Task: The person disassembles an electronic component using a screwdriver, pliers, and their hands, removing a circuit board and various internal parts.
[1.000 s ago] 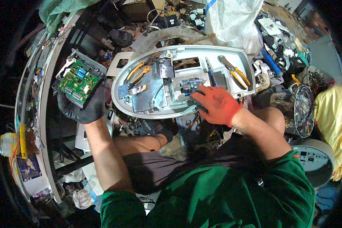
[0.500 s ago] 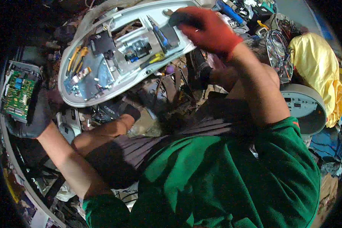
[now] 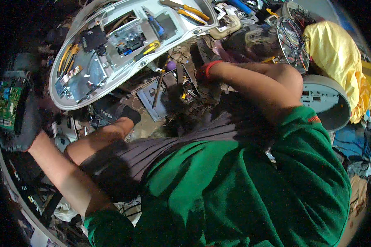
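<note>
At the far left, my left hand [image 3: 24,123], in a dark glove, grips a unit with a green circuit board [image 3: 10,105] set in a dark casing. My right hand [image 3: 202,72], in a red-and-black glove, is low between my legs, close to a heap of small tools and bits [image 3: 189,84] on the ground. Shadow hides its fingers, and whether anything is in them does not show. Ahead lies a pale oval panel [image 3: 76,106] used as a tray. On it are orange-handled pliers [image 3: 196,12], more yellow-handled pliers [image 3: 68,57], a blue-handled tool [image 3: 156,26] and a yellow-and-black tool [image 3: 148,50].
Beside my left foot lies a flat grey metal plate [image 3: 150,99]. To the right stand a round grey housing [image 3: 332,117], a tub of tangled wires [image 3: 292,41] and a yellow sack [image 3: 332,53]. Scrap parts cover much of the ground.
My right hand has dropped from above the panel's right end to the ground between my legs. The orange-handled pliers there are now uncovered. My left hand still holds the circuit board unit.
</note>
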Demonstrator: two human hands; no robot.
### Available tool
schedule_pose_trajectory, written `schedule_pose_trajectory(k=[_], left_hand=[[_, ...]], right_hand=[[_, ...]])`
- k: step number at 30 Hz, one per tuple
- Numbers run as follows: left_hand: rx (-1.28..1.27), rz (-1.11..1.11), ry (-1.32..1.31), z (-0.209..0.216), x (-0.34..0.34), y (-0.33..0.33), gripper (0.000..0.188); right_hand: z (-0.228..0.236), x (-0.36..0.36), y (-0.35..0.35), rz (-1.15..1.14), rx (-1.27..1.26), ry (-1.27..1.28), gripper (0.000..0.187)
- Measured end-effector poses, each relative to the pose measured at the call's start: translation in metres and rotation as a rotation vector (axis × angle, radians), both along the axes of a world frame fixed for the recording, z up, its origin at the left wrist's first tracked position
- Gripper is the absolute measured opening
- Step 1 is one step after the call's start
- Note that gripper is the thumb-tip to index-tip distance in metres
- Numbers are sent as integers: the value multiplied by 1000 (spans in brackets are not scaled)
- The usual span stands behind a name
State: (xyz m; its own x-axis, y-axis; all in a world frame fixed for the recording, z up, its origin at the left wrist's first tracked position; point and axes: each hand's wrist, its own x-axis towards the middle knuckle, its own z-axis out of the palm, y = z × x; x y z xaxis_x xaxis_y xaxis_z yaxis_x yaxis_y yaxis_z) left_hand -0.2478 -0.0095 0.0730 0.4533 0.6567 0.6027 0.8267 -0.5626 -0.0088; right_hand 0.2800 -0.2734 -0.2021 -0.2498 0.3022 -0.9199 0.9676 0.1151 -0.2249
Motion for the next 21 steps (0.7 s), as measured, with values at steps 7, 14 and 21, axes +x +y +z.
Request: schedule_pose_trajectory(k=[7,14,21], left_hand=[[-39,-6,53,-9,-4,5,54],[-168,-89,-142,-12,46,-15,55],[-1108,-880,-2074,5,104,-58,56]], right_hand=[[-76,-96,-86,-221,-79,105,44],[-65,-73,-64,-182,110,214,64],[61,-116,-23,76,206,430,42]])
